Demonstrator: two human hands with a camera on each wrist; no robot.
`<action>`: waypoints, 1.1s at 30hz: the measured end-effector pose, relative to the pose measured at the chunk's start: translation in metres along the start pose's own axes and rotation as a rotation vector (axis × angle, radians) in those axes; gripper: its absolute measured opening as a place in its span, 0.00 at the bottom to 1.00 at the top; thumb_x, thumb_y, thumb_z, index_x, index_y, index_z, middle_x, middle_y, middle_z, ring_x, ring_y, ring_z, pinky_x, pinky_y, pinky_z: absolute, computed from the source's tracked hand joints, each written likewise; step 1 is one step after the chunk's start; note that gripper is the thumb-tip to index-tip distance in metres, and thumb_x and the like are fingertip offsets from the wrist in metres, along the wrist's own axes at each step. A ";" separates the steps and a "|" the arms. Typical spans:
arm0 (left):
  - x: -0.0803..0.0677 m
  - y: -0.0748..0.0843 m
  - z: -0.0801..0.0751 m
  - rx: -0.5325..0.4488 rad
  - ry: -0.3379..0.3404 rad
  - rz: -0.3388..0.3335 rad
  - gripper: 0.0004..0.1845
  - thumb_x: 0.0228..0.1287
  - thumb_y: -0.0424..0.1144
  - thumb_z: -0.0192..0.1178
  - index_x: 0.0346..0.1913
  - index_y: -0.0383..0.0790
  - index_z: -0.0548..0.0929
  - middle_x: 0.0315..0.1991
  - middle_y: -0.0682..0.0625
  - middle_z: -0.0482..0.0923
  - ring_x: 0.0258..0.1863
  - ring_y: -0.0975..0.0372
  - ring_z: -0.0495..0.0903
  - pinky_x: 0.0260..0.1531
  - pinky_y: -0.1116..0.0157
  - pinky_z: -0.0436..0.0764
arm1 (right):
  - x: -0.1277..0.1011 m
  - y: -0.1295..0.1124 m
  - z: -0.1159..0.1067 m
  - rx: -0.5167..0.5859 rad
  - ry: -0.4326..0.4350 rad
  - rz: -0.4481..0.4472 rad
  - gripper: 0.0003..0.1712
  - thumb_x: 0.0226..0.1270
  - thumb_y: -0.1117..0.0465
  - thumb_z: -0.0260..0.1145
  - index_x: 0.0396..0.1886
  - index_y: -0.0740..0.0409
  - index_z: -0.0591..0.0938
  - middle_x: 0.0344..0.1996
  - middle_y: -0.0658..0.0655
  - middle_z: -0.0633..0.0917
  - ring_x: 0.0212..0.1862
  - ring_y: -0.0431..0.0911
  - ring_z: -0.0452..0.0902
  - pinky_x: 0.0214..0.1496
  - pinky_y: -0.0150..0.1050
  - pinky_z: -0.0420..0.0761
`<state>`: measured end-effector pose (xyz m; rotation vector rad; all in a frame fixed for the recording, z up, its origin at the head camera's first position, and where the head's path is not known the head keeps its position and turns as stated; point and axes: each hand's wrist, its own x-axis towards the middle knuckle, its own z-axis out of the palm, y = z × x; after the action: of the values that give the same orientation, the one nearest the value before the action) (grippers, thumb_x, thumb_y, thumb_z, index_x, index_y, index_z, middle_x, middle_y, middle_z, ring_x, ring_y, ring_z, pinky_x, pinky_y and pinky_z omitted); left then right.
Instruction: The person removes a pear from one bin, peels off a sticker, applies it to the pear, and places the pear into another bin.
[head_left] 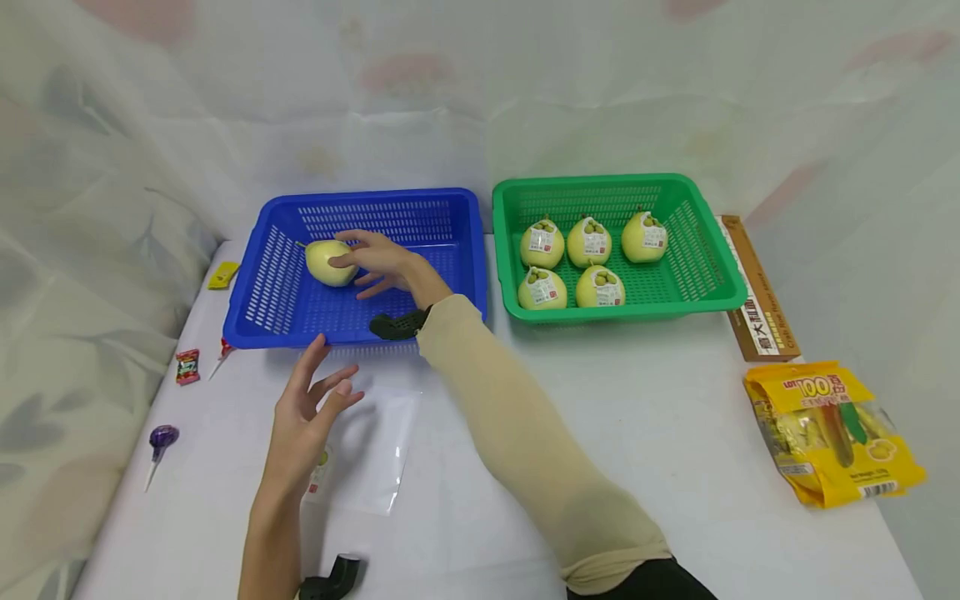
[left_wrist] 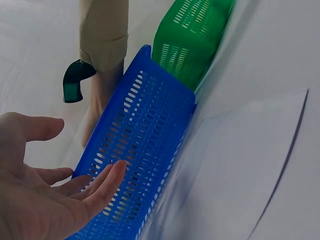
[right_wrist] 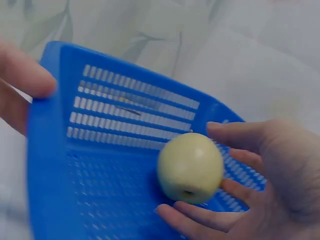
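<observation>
A pale yellow pear [head_left: 327, 263] with a short stem lies on its side in the blue basket [head_left: 352, 337]. My right hand [head_left: 382, 260] reaches in around it, fingers spread loosely and a fingertip at its skin; in the right wrist view the pear [right_wrist: 190, 167] sits between thumb and fingers without a firm grip. My left hand [head_left: 303, 417] holds nothing. Its fingers are extended by the basket's front rim, one fingertip at the rim. Beneath the left hand lies a clear plastic sheet or bag [head_left: 378, 450], with a small printed label [head_left: 318, 472] partly hidden by the wrist.
A green basket [head_left: 622, 315] with several labelled pears stands right of the blue one. Further right are a brown box [head_left: 761, 292] and a yellow candy bag [head_left: 832, 433]. On the left lie a purple lollipop [head_left: 163, 437], a red-wrapped candy [head_left: 187, 367] and a yellow packet [head_left: 223, 275].
</observation>
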<state>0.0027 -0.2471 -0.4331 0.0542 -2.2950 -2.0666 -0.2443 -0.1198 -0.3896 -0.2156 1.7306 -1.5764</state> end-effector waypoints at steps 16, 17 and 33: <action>-0.001 -0.002 0.001 0.007 -0.029 0.003 0.44 0.81 0.29 0.58 0.89 0.55 0.51 0.89 0.40 0.50 0.67 0.69 0.82 0.55 0.71 0.91 | 0.017 0.014 0.029 0.327 0.030 0.012 0.47 0.77 0.59 0.72 0.88 0.38 0.61 0.83 0.59 0.67 0.78 0.74 0.69 0.71 0.62 0.85; -0.001 -0.002 0.001 0.004 -0.029 0.005 0.44 0.81 0.28 0.58 0.89 0.55 0.51 0.89 0.39 0.50 0.67 0.69 0.82 0.54 0.71 0.91 | 0.018 0.013 0.029 0.342 0.032 0.011 0.46 0.77 0.59 0.72 0.88 0.39 0.62 0.81 0.60 0.68 0.77 0.74 0.70 0.72 0.62 0.85; -0.001 -0.003 0.002 0.021 -0.019 0.016 0.43 0.81 0.28 0.58 0.89 0.56 0.53 0.88 0.37 0.51 0.68 0.65 0.82 0.54 0.71 0.91 | 0.017 0.015 0.023 0.267 0.084 0.012 0.44 0.75 0.58 0.74 0.85 0.39 0.67 0.80 0.60 0.70 0.73 0.73 0.76 0.69 0.62 0.87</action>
<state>0.0036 -0.2458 -0.4367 0.0169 -2.3196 -2.0448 -0.2365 -0.1443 -0.4089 -0.0067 1.5596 -1.8093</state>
